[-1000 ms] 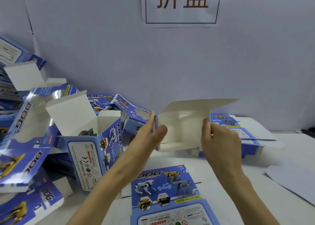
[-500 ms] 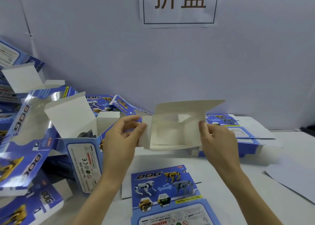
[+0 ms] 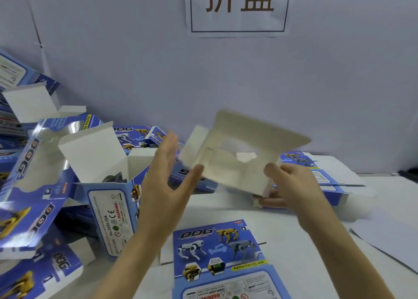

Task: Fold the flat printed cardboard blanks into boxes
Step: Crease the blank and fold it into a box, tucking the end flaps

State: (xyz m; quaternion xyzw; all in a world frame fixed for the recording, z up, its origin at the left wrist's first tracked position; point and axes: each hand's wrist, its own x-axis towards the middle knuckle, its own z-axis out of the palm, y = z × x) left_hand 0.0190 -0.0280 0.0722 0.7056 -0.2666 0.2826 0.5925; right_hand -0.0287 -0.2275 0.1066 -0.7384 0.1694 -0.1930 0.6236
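Head view
Landmark: flat blank (image 3: 220, 253), printed side up on the white desk (image 3: 294, 226).
Half-folded carton (image 3: 239, 160): held in the air above and beyond the flat blank, clear of the desk, motion-blurred.
Facing: white inside turned toward the camera, top flap raised away from the flat blank.
Long axis: roughly left to right, tilted, with the flap's top edge sloping down to the right.
Left hand (image 3: 167, 185): beyond the flat blank's left corner, fingers straight and spread, released. Thumb tip at the carton's lower left edge; contact unclear in the blur.
Right hand (image 3: 294, 190): beyond the flat blank's right corner, grasping the carton's lower right corner, thumb on the inside, fingers beneath.
Change from half a second ago: left hand was pinching the carton's left side flap, now let go. Carton was level, now tipped; right hand lower, under the corner.
Heap of folded boxes (image 3: 67, 185): left of the flat blank.
Stack of blanks (image 3: 321, 176): beyond it, to the right.
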